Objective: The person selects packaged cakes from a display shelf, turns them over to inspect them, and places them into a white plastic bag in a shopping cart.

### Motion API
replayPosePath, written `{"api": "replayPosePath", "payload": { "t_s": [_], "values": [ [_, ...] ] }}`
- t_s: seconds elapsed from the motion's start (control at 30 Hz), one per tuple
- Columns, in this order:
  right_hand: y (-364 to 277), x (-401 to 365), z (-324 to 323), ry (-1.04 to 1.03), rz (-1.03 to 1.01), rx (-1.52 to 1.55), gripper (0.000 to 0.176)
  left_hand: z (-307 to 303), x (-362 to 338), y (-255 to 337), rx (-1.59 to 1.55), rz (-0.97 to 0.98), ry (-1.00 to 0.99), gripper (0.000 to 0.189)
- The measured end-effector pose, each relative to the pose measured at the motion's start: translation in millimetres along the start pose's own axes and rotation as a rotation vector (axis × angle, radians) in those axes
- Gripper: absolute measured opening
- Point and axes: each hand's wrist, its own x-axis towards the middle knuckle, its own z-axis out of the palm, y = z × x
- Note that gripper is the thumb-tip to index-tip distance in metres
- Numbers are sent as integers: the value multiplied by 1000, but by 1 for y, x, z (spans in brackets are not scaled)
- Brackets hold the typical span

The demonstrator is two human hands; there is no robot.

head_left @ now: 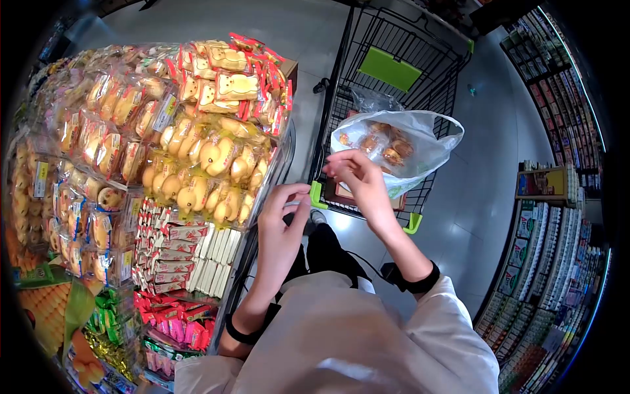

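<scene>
My left hand (284, 209) is raised between the snack display and the cart, its fingers curled with gaps between them and nothing seen in them. To its right, my right hand (357, 180) hovers over the near left edge of the white plastic bag (426, 141), fingers bent; what lies between the fingertips, if anything, is too small to tell. The open bag sits in the black shopping cart (420, 46) and holds several wrapped brown baked goods (392, 156). A clear plastic wrap (377, 100) lies behind the bag.
On the left stands a display of packaged breads (223, 154), red-edged packs (237, 85), white stick packs (213, 259) and pink packs (187, 323). Its metal rim (283, 157) is close to my left hand. Stocked shelves (551, 262) line the right side.
</scene>
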Motion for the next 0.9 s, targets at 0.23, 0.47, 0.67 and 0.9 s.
{"api": "replayPosePath", "payload": {
  "t_s": [0.23,0.47,0.67,0.9],
  "values": [
    [119,25,-183,198,231,-537,21,103,30,-65,177,-12,-224,17],
    [240,133,-301,220,243,-1137,41,250,139,-180,417,71,-184,16],
    [254,152,-314,147,263,-1307,51,302,198,-268,942,-7,-91,30],
    [214,142,-310,64,306,-896,28,311,225,-318,1226,-133,-414,35]
  ]
}}
